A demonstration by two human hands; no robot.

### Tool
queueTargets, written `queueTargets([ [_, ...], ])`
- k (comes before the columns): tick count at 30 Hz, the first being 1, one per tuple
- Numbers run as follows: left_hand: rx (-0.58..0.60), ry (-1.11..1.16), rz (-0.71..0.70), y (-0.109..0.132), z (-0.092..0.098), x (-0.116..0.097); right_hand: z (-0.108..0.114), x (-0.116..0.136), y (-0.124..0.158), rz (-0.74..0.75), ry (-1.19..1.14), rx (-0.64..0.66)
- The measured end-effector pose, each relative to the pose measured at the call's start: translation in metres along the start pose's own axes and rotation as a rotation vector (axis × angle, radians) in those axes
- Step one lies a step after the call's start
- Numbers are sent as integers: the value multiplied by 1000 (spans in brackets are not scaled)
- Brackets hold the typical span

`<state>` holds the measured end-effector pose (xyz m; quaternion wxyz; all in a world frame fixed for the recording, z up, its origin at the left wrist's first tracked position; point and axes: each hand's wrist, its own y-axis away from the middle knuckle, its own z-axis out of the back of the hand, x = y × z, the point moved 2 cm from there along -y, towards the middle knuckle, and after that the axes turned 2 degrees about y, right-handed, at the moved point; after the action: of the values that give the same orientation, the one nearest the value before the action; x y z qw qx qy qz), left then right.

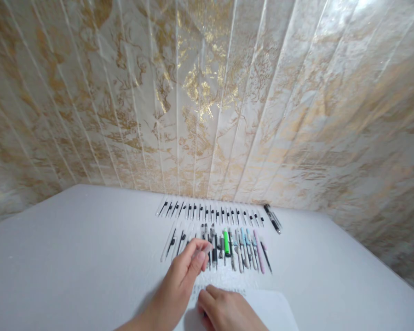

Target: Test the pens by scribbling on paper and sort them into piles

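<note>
The left hand (189, 269) pinches a small clear piece (207, 248) between thumb and fingers, raised over the near edge of the front row of pens; taking this hand as the middle of a clock face with twelve pointing away from the person, the right hand (229, 305) lies near four, its fingers curled in, and I cannot tell whether they hold anything. Beneath the right hand is a white sheet (278, 308) with rows of marks along its far edge, partly covered. Close by at two o'clock a bright green pen (226, 241) lies among dark and grey ones, with a purple pen (258, 250) and a slim dark stick (267, 257) near three. Clear tubes (165, 248) with black parts lie toward ten. Farther out, between eleven and two, runs a back row of clear tubes with black parts, ending near a thick black pen (273, 220). All rest on a white table (72, 257); past its edge at twelve hangs a gold-patterned curtain (200, 92).
</note>
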<state>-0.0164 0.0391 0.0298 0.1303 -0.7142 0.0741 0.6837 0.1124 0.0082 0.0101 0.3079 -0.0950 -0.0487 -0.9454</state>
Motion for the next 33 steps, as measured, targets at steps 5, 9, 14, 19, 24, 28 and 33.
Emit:
queueTargets([
  [5,80,-240,-70,13,-8,7,74,-23,24,-80,-381,-301],
  [9,61,-272,-113,12,-11,8,99,-35,32,-57,-545,-399],
  [14,74,-260,-128,13,-13,8,82,-34,27,-53,-601,-392],
  [19,97,-252,-135,15,-13,6,76,-31,25,-18,-632,-376],
  [24,122,-235,-138,16,-13,8,79,-31,25,-23,-579,-381],
  [28,143,-241,-126,16,-14,9,73,-32,25,-38,-478,-380],
  [33,142,-289,-191,15,-14,12,64,-28,24,-56,-298,-384],
])
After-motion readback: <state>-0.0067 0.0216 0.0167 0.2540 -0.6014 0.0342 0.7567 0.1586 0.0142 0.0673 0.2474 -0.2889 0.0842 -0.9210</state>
